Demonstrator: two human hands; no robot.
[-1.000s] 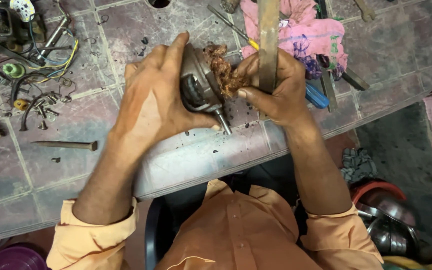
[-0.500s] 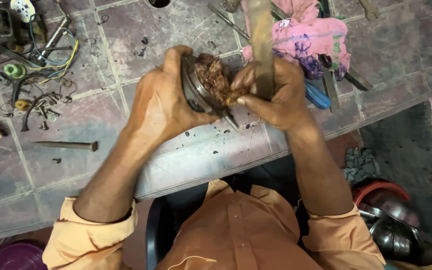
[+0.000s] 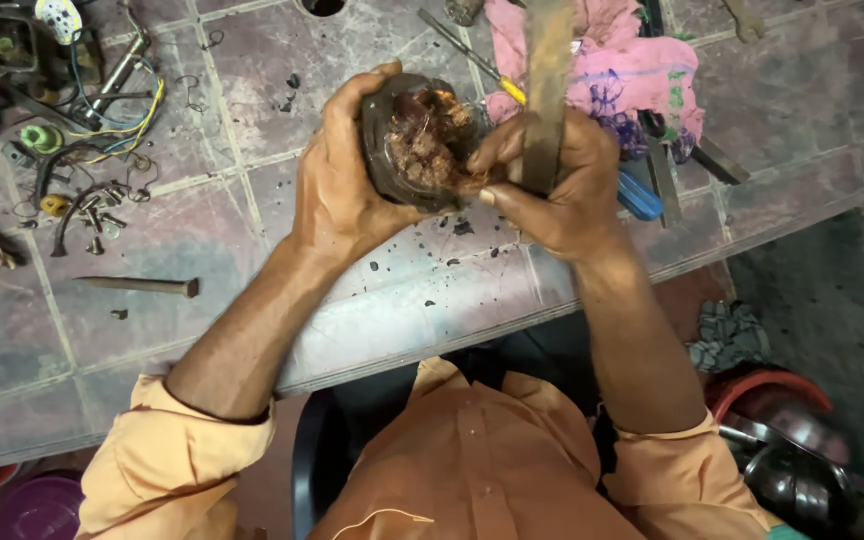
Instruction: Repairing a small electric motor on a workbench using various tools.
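Left hand (image 3: 337, 190) was wrapped tight around the motor (image 3: 417, 140), held above the table (image 3: 252, 290) near its front edge, copper winding facing up. Right hand (image 3: 552, 185) gripped a flat metal bar (image 3: 547, 70) upright, just right of the motor, its thumb touching the winding. Pink rag (image 3: 622, 70) lay beyond the right hand. A long nail (image 3: 142, 287) lay well left of the motor.
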